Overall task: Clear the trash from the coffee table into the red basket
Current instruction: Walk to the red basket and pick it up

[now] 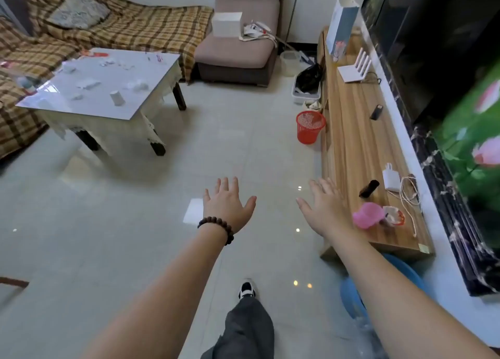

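Both hands, left and right, hung empty with fingers spread, apparently just for balance mid-stride. Trash, including a paper cup, littered the coffee table ahead-left; the red basket stood well apart beside the wooden TV bench.

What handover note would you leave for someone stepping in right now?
Left hand and right hand: open, empty, held out over the floor; no grip on anything.
Glass-topped coffee table: a white paper cup and crumpled white paper scraps lie on it.
Red mesh plastic basket: on the floor beside the wooden TV bench.
Done: nothing visible.
Left: all trash.
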